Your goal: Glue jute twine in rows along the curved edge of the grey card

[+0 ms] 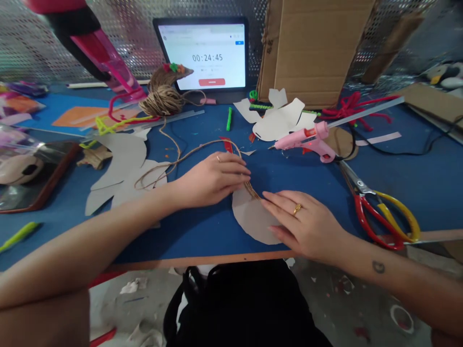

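Note:
My left hand is bent over a strand of brown twine, its fingers close together and its thumb hidden. Under both hands lies a rounded grey cardboard piece, and several rows of twine run along its upper edge. My right hand rests flat on that piece, fingers stretched out, fingertips touching the end of the twine rows. The loose strand loops left and leads back to a twine ball. A pink hot glue gun lies beyond my right hand, with a clear glue stick in its back.
Red-and-yellow-handled scissors lie at right. Grey cardboard cutouts sit at left, and white cutouts at the back. A tablet showing a timer stands behind, beside a tall cardboard panel. The blue table's front edge is close.

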The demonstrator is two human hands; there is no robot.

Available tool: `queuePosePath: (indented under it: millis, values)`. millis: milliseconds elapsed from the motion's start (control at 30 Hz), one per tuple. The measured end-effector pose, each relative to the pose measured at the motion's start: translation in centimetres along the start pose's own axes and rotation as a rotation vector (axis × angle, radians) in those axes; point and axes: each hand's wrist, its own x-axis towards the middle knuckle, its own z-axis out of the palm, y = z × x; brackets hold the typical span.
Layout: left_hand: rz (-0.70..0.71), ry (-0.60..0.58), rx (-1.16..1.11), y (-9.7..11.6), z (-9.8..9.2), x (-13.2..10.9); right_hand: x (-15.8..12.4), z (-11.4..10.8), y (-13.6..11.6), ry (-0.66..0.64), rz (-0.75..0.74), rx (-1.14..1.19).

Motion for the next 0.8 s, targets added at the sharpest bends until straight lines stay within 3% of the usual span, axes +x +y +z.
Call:
queuePosePath:
  millis: [133,233,800]
  values:
    - [0.000,-0.107,0.204,3.1,0.4,-1.5,-1.0,0.0,-0.8,-0.133,0.007,0.048]
    - [-0.044,-0.200,0.260,4.2,1.2,-2.2,-1.4,0.4,-0.9,-0.151,0.004,0.058]
    - [-0.071,-0.167,0.237,3.8,1.8,-2.7,-1.7,0.6,-1.0,-0.208,0.033,0.135]
